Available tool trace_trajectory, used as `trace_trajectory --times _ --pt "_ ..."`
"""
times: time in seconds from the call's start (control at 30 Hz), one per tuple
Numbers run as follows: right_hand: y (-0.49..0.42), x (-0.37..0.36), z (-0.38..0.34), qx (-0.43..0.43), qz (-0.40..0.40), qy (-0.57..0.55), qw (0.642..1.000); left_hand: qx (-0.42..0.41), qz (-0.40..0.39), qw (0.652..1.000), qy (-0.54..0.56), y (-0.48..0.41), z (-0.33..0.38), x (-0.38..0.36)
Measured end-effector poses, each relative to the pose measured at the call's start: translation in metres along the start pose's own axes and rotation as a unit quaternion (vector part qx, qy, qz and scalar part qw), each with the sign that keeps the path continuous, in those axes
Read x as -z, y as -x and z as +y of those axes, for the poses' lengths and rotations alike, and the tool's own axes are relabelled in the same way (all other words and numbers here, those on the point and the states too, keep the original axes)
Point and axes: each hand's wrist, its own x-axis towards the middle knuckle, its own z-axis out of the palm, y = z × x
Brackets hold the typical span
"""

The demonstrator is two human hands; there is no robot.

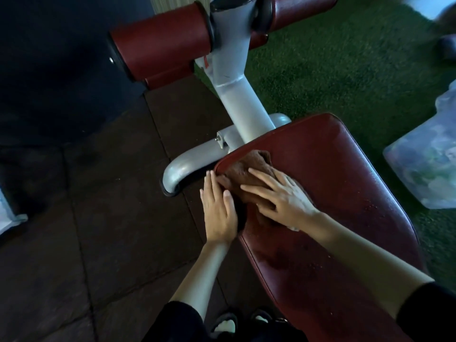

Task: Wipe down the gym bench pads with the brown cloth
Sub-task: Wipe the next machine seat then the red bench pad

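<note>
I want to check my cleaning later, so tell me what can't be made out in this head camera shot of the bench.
- Pad surface under the brown cloth and right hand: covered.
- Side of the seat pad behind the left hand: hidden.
- Upper right roller pad: cut off by the top edge.
- Pale object at the right edge: blurred, unidentifiable.

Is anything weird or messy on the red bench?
Only small things: tiny specks or droplets dot the red bench pad, mostly right of the brown cloth, and its surface looks scuffed. Nothing looks broken or spilled.
</note>
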Motion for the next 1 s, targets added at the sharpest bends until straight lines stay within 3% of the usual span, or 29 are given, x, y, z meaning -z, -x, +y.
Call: trace_trajectory --times 0.17,0.33,0.43,0.63,0.7,0.83,1.0 --pt "-0.011 0.022 0.062 -0.069 0.027 0.043 0.996 -0.126 -0.022 0.970 -0.208 -0.024 0.028 -0.020" --pt "-0.020 0.026 0.082 -0.288 0.135 0.022 0.948 -0.200 -0.096 0.913 -0.343 -0.046 0.045 -0.035" --pt "-0.016 0.018 0.064 -0.320 0.145 -0.003 0.936 -0.215 -0.108 0.900 -0.363 -0.050 0.054 -0.042" --pt "0.021 0.029 0.087 -0.160 0.055 0.049 0.984 -0.256 -0.128 0.881 -0.377 -0.057 0.067 -0.058" --pt "0.019 0.038 0.105 -0.150 0.031 0.066 0.986 -0.256 -0.127 0.880 -0.380 -0.059 0.067 -0.060" --pt "0.012 0.052 0.127 -0.245 0.061 0.039 0.967 -0.257 -0.127 0.882 -0.375 -0.059 0.066 -0.060" --pt "0.004 0.047 0.115 -0.402 0.112 -0.013 0.909 -0.252 -0.135 0.878 -0.383 -0.059 0.065 -0.059"
